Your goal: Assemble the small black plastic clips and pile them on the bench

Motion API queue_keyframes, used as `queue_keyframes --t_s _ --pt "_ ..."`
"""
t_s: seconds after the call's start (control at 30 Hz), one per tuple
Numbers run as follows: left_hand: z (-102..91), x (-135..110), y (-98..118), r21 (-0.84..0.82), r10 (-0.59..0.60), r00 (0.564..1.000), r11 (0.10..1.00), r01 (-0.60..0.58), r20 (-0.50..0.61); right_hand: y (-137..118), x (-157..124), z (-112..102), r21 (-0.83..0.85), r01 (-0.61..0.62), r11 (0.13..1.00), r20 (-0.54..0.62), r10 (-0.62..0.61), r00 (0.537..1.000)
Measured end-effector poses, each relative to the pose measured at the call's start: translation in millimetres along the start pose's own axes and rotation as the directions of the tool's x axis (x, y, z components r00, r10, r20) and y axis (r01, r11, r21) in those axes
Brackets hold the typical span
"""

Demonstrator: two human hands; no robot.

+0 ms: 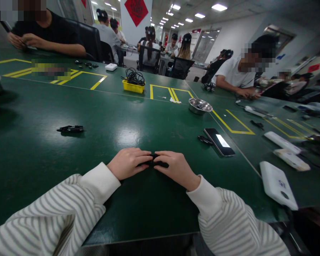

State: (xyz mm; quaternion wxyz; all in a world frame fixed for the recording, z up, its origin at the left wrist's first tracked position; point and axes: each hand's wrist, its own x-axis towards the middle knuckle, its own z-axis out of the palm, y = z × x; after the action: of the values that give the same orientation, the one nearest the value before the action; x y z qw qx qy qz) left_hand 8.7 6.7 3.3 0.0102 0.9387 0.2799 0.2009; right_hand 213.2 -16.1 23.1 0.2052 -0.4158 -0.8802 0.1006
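My left hand (129, 163) and my right hand (176, 169) rest on the green table (122, 117) close to its near edge, fingertips meeting. Both are closed around a small black object (155, 161) pinched between them; only a sliver of it shows, most is hidden under the fingers. Another small black part (70, 128) lies to the left, well away from my left hand. A black phone (219, 141) lies face up to the right of my right hand, with a small black piece (204, 140) beside it.
A steel bowl (200, 105) stands beyond the phone. A yellow tray of black cables (133, 85) sits further back. White devices (277, 185) lie at the right edge. Other people sit round the table at the far left and right. Yellow tape lines mark the table.
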Motion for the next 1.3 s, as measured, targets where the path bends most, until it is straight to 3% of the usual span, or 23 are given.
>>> queue_keyframes --t_s 0.2,0.37,0.53,0.67,1.07,1.3 --pt "9.6 17.2 3.3 -0.01 0.009 0.999 1.0 -0.009 -0.031 17.2 -6.7 -2.2 -0.011 -0.008 1.0 -0.059 0.008 0.998" --pt "29.0 50.3 15.1 0.017 0.047 0.998 0.999 -0.046 -0.038 41.3 -23.4 -15.5 -0.027 -0.063 0.998 -0.107 0.06 0.992" --pt "47.9 91.4 35.2 0.018 0.041 0.998 0.999 -0.04 -0.04 67.2 -43.8 -30.6 -0.028 -0.174 0.984 -0.146 0.168 0.975" --pt "56.7 109.4 45.6 0.03 0.003 0.999 1.0 -0.002 -0.051 77.7 -50.0 -35.2 -0.014 -0.277 0.961 -0.182 0.27 0.946" --pt "56.3 106.3 44.0 -0.018 -0.102 0.992 0.995 0.101 -0.069 85.8 -48.6 -35.5 0.023 -0.321 0.947 -0.179 0.32 0.93" --pt "41.1 76.5 11.8 -0.016 -0.187 0.978 0.982 0.187 -0.088 103.6 -50.9 -35.5 -0.038 -0.358 0.933 -0.264 0.337 0.904"
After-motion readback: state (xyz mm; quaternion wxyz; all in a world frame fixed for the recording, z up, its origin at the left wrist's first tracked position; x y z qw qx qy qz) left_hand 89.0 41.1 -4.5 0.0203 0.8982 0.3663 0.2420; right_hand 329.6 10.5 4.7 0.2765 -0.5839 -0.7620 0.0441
